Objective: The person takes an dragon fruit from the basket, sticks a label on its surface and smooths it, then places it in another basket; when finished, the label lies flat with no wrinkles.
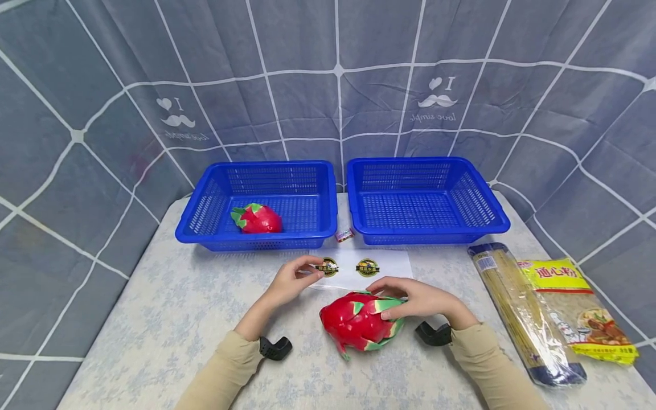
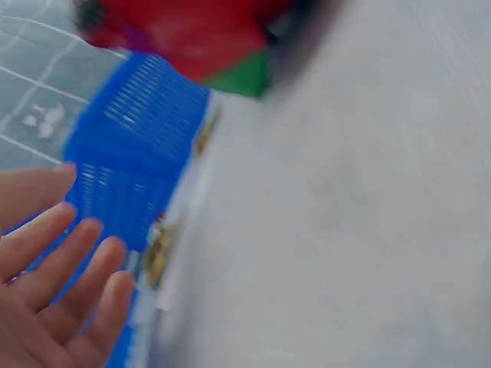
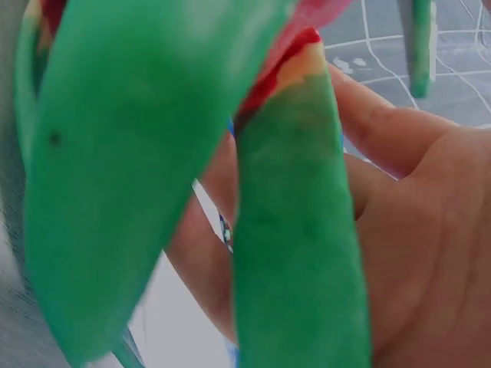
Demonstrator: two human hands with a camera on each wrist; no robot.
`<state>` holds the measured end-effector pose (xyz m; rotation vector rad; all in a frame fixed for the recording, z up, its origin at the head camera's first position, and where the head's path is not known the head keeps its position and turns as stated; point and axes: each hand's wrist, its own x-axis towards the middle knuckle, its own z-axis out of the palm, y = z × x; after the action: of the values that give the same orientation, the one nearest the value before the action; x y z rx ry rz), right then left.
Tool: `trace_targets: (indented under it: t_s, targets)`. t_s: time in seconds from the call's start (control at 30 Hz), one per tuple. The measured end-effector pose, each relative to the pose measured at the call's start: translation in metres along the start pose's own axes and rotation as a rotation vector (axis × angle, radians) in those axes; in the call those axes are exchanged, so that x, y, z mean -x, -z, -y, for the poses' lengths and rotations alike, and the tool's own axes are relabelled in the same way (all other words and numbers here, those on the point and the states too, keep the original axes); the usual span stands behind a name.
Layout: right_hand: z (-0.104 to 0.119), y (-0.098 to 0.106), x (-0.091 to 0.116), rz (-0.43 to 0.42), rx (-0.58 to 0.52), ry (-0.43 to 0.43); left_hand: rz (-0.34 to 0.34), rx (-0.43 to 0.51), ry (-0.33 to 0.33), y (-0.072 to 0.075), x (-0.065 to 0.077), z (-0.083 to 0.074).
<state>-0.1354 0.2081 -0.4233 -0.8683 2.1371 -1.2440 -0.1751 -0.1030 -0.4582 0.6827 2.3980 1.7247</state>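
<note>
A red dragon fruit [image 1: 348, 322] with green leaf tips lies on the patterned tablecloth between both hands. My right hand [image 1: 422, 297] grips its leafy right end, thumb on the near side and fingers over the far side. Large green leaf tips [image 3: 299, 207] cover part of that hand in the right wrist view. To the fruit's upper left, my left hand [image 1: 291, 282] holds nothing, its fingers spread and loosely bent. Its fingertips are right at the round left sticker [image 1: 328, 266] on a white sheet [image 1: 349, 278]; a matching right sticker [image 1: 367, 267] sits beside it.
Behind stand two blue baskets: the left basket [image 1: 256, 236] holds another dragon fruit [image 1: 262, 220], the right basket [image 1: 429, 232] stands beside it. A small wrapped packet [image 1: 344, 235] lies between them. Packaged noodles [image 1: 523, 313] and a macaroni bag [image 1: 579, 307] lie at right.
</note>
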Motion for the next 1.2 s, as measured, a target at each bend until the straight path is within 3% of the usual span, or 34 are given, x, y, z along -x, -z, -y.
trace_targets:
  t_s: [0.13, 0.27, 0.4, 0.83, 1.0, 1.2]
  targets:
    - [-0.002, -0.003, -0.004, 0.009, -0.023, -0.011, -0.087, -0.133, -0.009, -0.003, -0.003, 0.012]
    - [-0.003, -0.006, -0.005, 0.015, -0.025, -0.019, -0.105, -0.255, -0.055, -0.005, -0.005, 0.020]
    - [-0.002, -0.007, -0.005, 0.009, -0.024, -0.017, -0.102, -0.308, -0.077, -0.006, -0.006, 0.023]
    - [-0.004, -0.010, -0.007, 0.013, -0.045, -0.019, -0.055, -0.409, -0.131, -0.008, -0.008, 0.025]
    - [-0.005, -0.010, -0.007, 0.008, -0.043, -0.023, -0.060, -0.419, -0.114, -0.009, -0.007, 0.024]
    - [-0.005, -0.011, -0.007, 0.004, -0.038, -0.025, -0.079, -0.365, -0.073, -0.009, -0.006, 0.024]
